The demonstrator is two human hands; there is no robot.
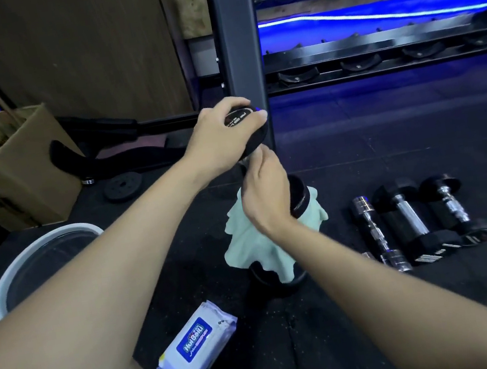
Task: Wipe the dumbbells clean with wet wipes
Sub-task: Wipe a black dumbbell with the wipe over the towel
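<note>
Upright dumbbell (pixel 252 138) gripped at top by left hand (pixel 222 138).
Green cloth (pixel 255 246) held around its handle by right hand (pixel 264 193); wipes pack (pixel 198 348) lies nearby.

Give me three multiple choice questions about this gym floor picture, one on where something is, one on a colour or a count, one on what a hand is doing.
1. Where does the pack of wet wipes lie?
A. on the floor mat near the person's legs
B. inside the cardboard box
C. on the rack

2. What colour is the cloth draped by the upright dumbbell?
A. red
B. pale green
C. black

3. What is the left hand doing?
A. lying flat on the floor
B. holding the wipes pack
C. gripping the dumbbell's top head

Answers:
1 A, the pack sits on the dark mat in front of the white basin side, close to the legs.
2 B, the cloth shows light mint green under the right hand.
3 C, its fingers curl over the upper black head.
</note>
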